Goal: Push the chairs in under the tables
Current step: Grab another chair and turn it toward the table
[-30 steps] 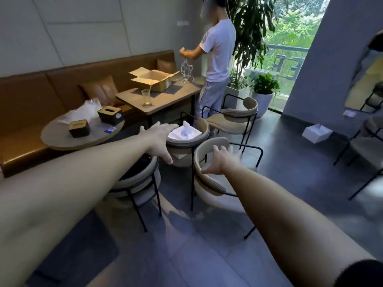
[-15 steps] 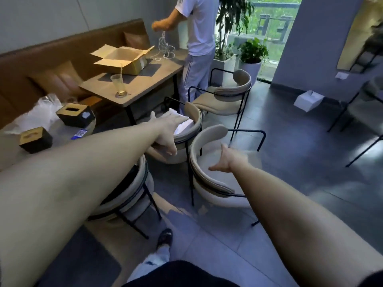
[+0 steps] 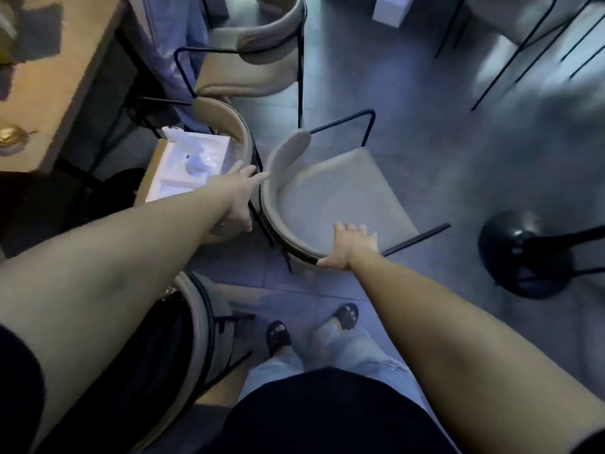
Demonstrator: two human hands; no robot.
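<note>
Right hand (image 3: 348, 249) has its grip curled over the padded backrest rim (image 3: 288, 235) of the chair (image 3: 327, 191), left hand (image 3: 240, 198) lies straight-fingered at the rim's other end, the chair stands out on the floor (image 3: 425, 142) well apart from the surface (image 3: 65, 77), and it looks light and stiff-framed, likely to slide if pushed from that rim.

The floor (image 3: 425, 152) is laid with large grey tiles, and a pale glare is cast over it in the upper right. A wooden table (image 3: 49, 93) is seen in the upper left, a white box (image 3: 391, 9) at the top edge, and a black domed base (image 3: 520, 253) at the right.
</note>
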